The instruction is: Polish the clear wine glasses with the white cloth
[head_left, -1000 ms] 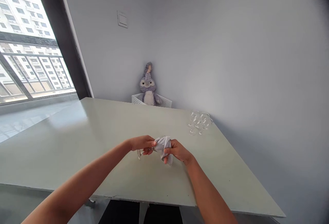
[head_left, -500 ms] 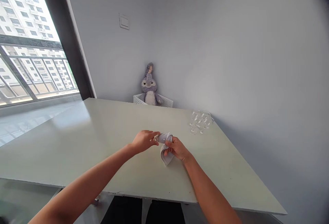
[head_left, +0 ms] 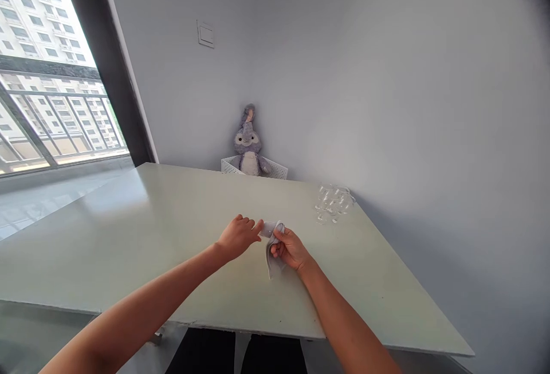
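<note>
Now the right hand (head_left: 292,249) is gripping a soft, light-grey fabric cloth (head_left: 269,252), fingers clenching it at one end of a clear glass (head_left: 267,229); whether around or inside, I cannot tell. The left hand (head_left: 239,236) is hovering at the other end, its grasp unclear. The glass is lying sideways between both hands above the glossy pale-green worktop (head_left: 193,196), while clear stemmed glasses (head_left: 333,202) are clustering near the far right corner.
</note>
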The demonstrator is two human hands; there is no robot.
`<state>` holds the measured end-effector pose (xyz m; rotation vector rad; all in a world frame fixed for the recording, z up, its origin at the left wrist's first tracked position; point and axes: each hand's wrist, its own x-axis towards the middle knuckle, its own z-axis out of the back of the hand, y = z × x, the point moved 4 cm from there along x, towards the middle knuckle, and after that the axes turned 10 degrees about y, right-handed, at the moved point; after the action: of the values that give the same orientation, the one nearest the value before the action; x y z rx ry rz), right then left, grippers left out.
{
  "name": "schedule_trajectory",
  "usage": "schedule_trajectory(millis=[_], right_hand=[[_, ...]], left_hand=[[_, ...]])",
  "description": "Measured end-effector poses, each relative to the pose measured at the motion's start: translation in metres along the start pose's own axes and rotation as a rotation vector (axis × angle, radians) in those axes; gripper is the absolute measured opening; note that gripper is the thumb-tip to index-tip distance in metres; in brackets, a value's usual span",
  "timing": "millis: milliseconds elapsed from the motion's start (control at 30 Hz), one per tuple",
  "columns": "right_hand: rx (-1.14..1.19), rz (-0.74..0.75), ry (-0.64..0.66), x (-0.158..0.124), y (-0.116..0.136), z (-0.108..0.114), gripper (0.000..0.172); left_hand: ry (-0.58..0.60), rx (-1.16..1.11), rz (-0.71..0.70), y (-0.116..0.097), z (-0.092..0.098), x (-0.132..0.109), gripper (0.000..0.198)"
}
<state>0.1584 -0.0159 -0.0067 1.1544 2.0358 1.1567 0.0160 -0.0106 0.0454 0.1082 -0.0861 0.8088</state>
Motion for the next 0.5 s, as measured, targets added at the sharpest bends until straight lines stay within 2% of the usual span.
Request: schedule_trajectory(millis=[67, 133, 200, 267, 333, 367, 400, 433, 500], right_hand=[[-0.077, -0.051, 0.057, -0.002, -0.001, -0.003, 0.036], [-0.188, -0.084, 0.122, -0.007, 0.001, -0.006, 0.039], [-0.292, -0.096, 0.198, -0.013, 0.005, -0.012, 0.037], [-0.359, -0.097, 0.279, -0.018, 0.009, -0.019, 0.030], [-0.380, -0.094, 0.335, -0.021, 0.011, -0.026, 0.025], [-0.377, -0.092, 0.339, -0.020, 0.010, -0.027, 0.025], [-0.363, -0.087, 0.318, -0.019, 0.010, -0.027, 0.025], [-0.335, -0.080, 0.274, -0.016, 0.009, -0.026, 0.027], [-0.234, -0.046, 0.148, -0.010, 0.006, -0.020, 0.029]], left_hand=[[0.052, -0.059, -0.015, 0.004, 0.001, 0.002, 0.037], [0.127, -0.239, 0.012, 0.013, 0.003, 0.003, 0.035], [0.307, -0.541, 0.029, 0.021, 0.000, 0.000, 0.036], [0.544, -0.884, 0.005, 0.023, -0.004, -0.008, 0.043], [0.707, -1.110, -0.023, 0.022, -0.006, -0.017, 0.051], [0.725, -1.138, -0.020, 0.021, -0.005, -0.021, 0.054], [0.689, -1.099, -0.001, 0.022, -0.004, -0.022, 0.054], [0.601, -0.994, 0.024, 0.022, -0.002, -0.023, 0.053], [0.319, -0.649, 0.054, 0.021, 0.009, -0.021, 0.042]])
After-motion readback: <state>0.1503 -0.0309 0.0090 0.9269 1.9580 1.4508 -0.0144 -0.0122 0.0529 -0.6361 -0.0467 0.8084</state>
